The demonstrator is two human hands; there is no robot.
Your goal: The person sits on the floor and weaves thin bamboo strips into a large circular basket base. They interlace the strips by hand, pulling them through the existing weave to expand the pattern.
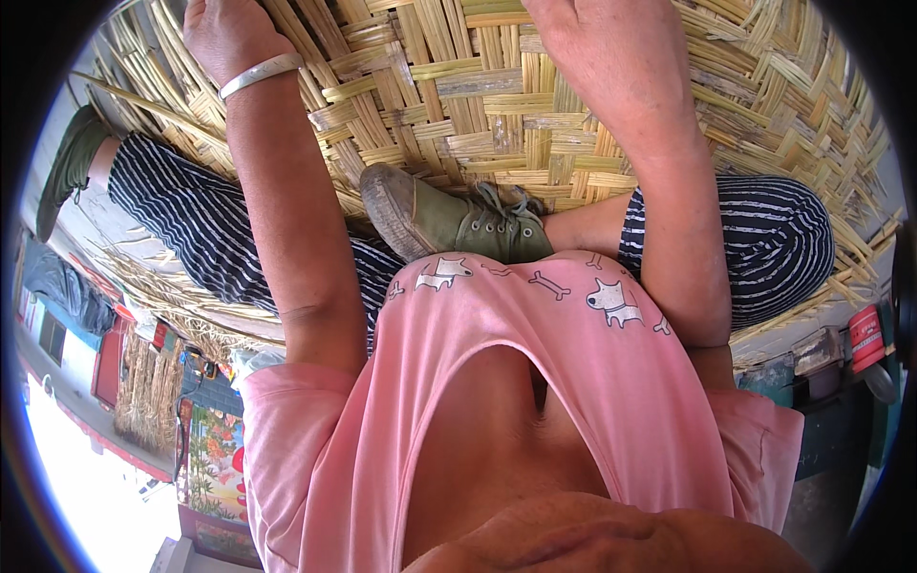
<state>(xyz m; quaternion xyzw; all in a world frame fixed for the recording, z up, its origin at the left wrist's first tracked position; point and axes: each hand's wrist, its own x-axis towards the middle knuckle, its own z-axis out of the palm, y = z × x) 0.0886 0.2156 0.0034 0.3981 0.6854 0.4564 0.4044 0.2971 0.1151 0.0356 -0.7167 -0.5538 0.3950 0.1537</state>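
Fingers (pixel 215 29) on woven mat (pixel 497 105), edges distant

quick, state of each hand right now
left hand: knuckles down on the woven bamboo mat, grip cannot be told
right hand: mostly out of frame, cannot be told

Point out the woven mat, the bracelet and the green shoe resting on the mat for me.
woven mat (pixel 497 105), head view, on bare crossed strips between the two forearms.
bracelet (pixel 260 74), head view, on the silver band around the left wrist.
green shoe (pixel 458 224), head view, on its canvas side below the laces.
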